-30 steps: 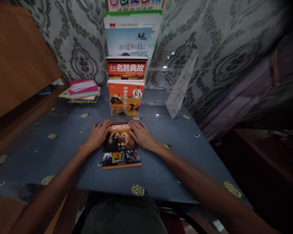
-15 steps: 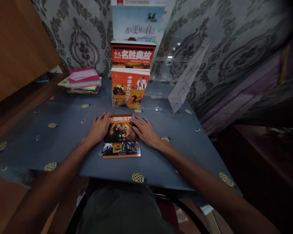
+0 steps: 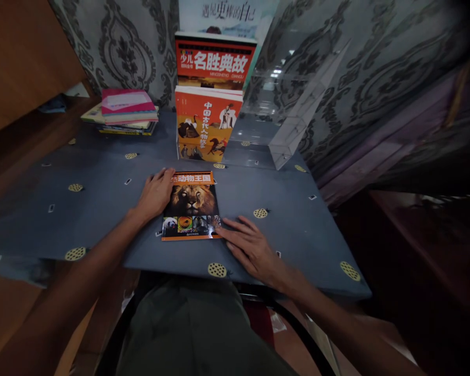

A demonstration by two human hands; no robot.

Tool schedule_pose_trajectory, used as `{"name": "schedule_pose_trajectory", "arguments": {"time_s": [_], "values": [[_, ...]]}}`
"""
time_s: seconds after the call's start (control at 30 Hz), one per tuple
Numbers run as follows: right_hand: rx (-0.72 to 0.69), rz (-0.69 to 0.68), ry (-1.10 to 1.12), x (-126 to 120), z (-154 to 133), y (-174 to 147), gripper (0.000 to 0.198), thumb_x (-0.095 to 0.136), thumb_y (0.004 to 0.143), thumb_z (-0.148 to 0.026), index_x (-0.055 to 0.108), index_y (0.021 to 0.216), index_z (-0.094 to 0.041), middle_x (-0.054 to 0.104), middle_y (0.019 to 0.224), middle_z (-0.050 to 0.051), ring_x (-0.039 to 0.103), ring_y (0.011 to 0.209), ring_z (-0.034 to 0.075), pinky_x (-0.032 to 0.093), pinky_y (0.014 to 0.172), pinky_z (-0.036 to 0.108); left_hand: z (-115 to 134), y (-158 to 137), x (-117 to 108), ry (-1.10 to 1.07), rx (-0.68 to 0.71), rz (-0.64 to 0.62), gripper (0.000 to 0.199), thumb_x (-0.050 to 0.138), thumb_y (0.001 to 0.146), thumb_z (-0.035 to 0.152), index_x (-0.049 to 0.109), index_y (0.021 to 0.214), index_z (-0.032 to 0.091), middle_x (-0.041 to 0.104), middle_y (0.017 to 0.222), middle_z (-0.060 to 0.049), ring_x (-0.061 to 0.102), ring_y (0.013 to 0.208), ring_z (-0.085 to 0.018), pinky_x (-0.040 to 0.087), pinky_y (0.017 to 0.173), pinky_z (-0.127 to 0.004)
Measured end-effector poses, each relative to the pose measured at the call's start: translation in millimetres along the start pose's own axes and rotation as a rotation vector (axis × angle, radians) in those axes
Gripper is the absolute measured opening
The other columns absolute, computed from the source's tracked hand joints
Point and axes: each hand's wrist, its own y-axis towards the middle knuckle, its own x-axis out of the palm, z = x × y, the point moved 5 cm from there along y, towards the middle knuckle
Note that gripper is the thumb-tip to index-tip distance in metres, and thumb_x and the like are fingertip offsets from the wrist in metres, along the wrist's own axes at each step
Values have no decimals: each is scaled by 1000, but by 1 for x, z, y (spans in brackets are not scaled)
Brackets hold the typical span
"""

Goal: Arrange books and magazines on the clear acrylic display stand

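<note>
A closed book with a lion on its cover (image 3: pixel 194 201) lies flat on the blue tablecloth (image 3: pixel 290 235), in front of me. My left hand (image 3: pixel 156 193) rests at its upper left edge, fingers stretched out and touching the corner. At the lower right corner is my right hand (image 3: pixel 248 245), its fingers spread and the fingertips on or just at the cover's edge. Neither hand grips anything.
Behind the lion book, a clear acrylic rack (image 3: pixel 293 117) holds an orange book (image 3: pixel 207 125), a red book (image 3: pixel 215 62) and a pale blue book (image 3: pixel 227 18). A stack of books (image 3: pixel 127 109) lies at the back left, near the patterned wall (image 3: pixel 121 47).
My right hand has slid from the book's upper right corner down to its lower right corner. The left hand stays at the upper left. The view has tipped slightly downward.
</note>
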Motion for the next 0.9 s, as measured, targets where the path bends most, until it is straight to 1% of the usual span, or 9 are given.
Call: {"name": "schedule_pose_trajectory", "arguments": {"time_s": [0.1, 0.27, 0.4, 0.57, 0.67, 0.73, 0.8, 0.9], "values": [[-38, 13, -1, -3, -4, 0, 44, 44, 102, -15, 51, 145, -25, 69, 132, 6, 55, 135, 21, 39, 117, 53, -1, 0, 1, -2, -9, -9, 44, 26, 102, 24, 44, 141, 12, 54, 148, -17, 42, 143, -29, 35, 115, -52], [-63, 42, 15, -4, -4, 1, 40, 48, 100, -14, 59, 138, -25, 73, 125, 5, 63, 125, 20, 45, 113, 50, -4, 0, 2, -18, -12, 6, 44, 27, 102, 25, 44, 142, 16, 54, 149, -14, 41, 144, -28, 35, 116, -51], [-76, 64, 15, -4, -5, 1, 37, 51, 98, -14, 64, 131, -24, 75, 120, 5, 65, 122, 20, 48, 110, 49, -4, 0, 3, -20, -18, 17, 44, 29, 102, 25, 45, 141, 14, 55, 148, -15, 43, 143, -29, 36, 115, -52], [-78, 66, 24, -5, -6, 2, 31, 52, 99, -17, 68, 125, -23, 75, 121, 6, 65, 122, 21, 49, 109, 50, -6, 3, 2, -38, 2, 26, 43, 31, 102, 27, 47, 140, 15, 58, 145, -15, 45, 142, -28, 38, 115, -50], [-56, 63, 31, -7, -6, 2, 30, 54, 99, -17, 69, 124, -24, 75, 122, 6, 65, 121, 21, 49, 109, 51, -5, 1, 0, -19, 30, 5, 47, 34, 102, 31, 45, 144, 13, 55, 147, -16, 41, 146, -29, 37, 116, -52], [-45, 54, 35, -8, -7, 3, 29, 54, 99, -17, 70, 122, -23, 75, 122, 7, 66, 120, 21, 50, 109, 51, -1, -6, -2, 19, 51, -23, 50, 37, 102, 35, 42, 147, 14, 51, 152, -17, 34, 149, -31, 35, 116, -56], [-41, 49, 42, -9, -8, 4, 28, 54, 99, -17, 70, 121, -23, 75, 121, 7, 66, 120, 22, 50, 109, 51, 8, -17, -5, 69, 90, -42, 52, 39, 102, 39, 41, 148, 16, 46, 156, -17, 29, 152, -32, 32, 116, -61], [-49, 58, 45, -8, -7, 4, 27, 54, 99, -18, 71, 120, -25, 76, 118, 6, 67, 119, 22, 50, 109, 51, 34, -38, -7, 134, 190, -49, 53, 39, 102, 44, 42, 149, 21, 43, 158, -15, 28, 152, -31, 28, 118, -63]]}}
